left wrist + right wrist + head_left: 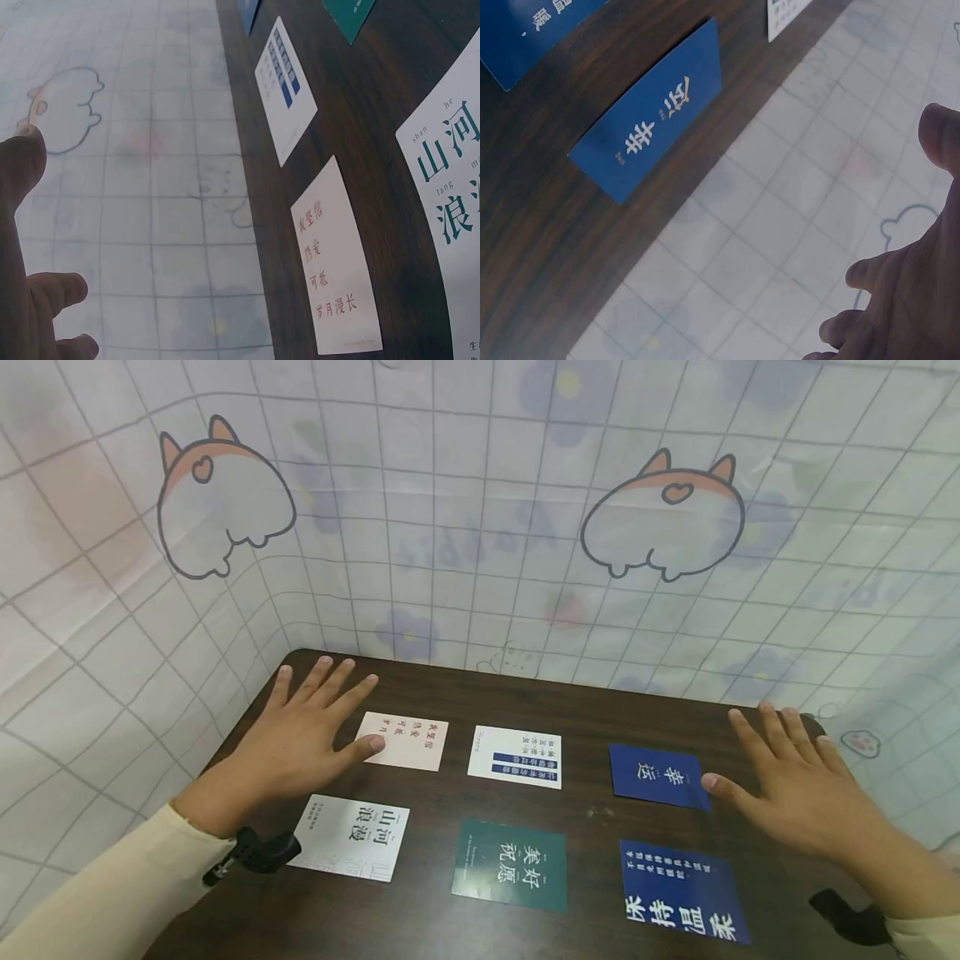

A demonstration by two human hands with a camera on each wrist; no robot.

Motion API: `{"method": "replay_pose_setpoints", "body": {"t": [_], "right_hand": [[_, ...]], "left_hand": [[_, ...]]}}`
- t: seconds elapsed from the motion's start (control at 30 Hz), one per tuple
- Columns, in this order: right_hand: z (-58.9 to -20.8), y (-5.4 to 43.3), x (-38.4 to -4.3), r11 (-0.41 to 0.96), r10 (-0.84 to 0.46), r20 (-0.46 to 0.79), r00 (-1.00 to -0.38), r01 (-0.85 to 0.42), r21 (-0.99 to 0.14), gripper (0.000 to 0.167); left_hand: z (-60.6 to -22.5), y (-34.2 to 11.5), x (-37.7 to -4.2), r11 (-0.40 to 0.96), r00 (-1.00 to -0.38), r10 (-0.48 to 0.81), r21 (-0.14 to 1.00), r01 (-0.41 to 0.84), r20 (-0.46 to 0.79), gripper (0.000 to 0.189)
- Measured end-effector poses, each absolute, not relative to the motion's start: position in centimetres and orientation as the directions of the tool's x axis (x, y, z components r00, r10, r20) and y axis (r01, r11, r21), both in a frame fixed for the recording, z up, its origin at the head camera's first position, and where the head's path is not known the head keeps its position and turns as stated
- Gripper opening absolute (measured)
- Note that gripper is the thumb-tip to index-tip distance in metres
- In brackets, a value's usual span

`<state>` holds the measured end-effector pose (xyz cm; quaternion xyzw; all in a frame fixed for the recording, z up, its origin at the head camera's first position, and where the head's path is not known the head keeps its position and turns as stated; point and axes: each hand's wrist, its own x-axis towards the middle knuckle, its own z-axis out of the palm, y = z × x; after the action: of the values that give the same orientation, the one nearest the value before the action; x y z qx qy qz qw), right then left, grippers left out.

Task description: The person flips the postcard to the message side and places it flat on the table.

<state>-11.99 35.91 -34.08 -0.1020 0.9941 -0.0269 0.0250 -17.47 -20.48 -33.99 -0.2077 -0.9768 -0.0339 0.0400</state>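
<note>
My left hand (300, 743) is spread over the table's left side, fingers straight and nothing held. Its thumb overlaps the pale pink card (412, 743) in the head view. Below that hand lies a white card (352, 839) with large dark characters. On the right, my right hand (802, 785) is spread too, its thumb tip at the edge of a small blue card (660, 775). A larger blue card (684, 893) with white characters lies nearer. Between the hands are a white card with blue bars (516, 756) and a green card (510, 866).
The cards lie in two rows on a dark wooden table (585, 693). A white gridded curtain (465, 527) with cartoon prints hangs behind and along the sides of the table. Dark straps (258, 852) circle the wrists over pale sleeves.
</note>
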Motion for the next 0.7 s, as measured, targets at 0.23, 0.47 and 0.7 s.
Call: {"method": "replay_pose_setpoints", "body": {"t": [0.23,0.47,0.7], "right_hand": [[-34.5,35.6,-11.7,0.974,-0.216,-0.029,-0.976,-0.213,-0.080,0.094],[-35.4,34.8,-11.2,0.971,-0.225,-0.009,-0.974,-0.223,-0.085,0.094],[-36.6,33.9,-10.7,0.969,-0.233,0.025,-0.972,-0.234,-0.085,0.096]], "left_hand": [[-34.6,-20.1,-17.6,0.904,-0.904,0.415,0.063,0.422,0.104,0.088],[-35.5,-19.5,-17.4,0.889,-0.892,0.439,0.090,0.449,0.109,0.088],[-36.7,-19.0,-17.0,0.868,-0.874,0.468,0.114,0.483,0.132,0.085]]}}
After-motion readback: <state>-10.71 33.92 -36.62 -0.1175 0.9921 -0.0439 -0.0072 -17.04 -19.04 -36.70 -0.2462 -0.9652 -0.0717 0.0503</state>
